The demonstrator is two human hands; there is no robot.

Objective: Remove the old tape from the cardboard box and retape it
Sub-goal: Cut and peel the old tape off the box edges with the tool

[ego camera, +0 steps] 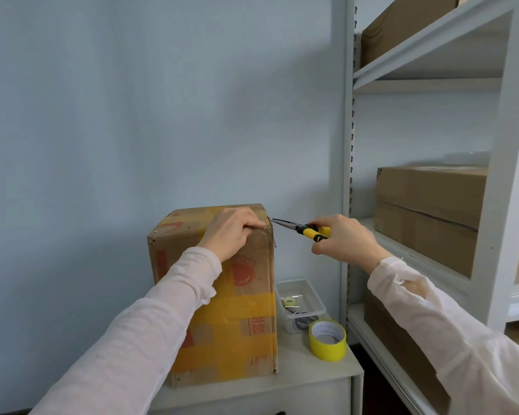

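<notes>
A tall cardboard box [246, 310] stands upright on a small white cabinet [282, 381]. Wide bands of old yellow tape [237, 333] cover its front and top. My left hand [231, 232] presses on the box's top right edge, fingers curled over the front. My right hand [342, 238] grips yellow-handled needle-nose pliers [300, 227]. Their tip touches the box's upper right corner. A roll of yellow tape [327, 339] stands on the cabinet to the right of the box.
A clear plastic tub [300, 301] with a small tape roll and bits of metal sits behind the yellow roll. A white metal shelf rack [432, 85] with several cardboard boxes [429, 199] stands at the right. A pale blue wall is behind.
</notes>
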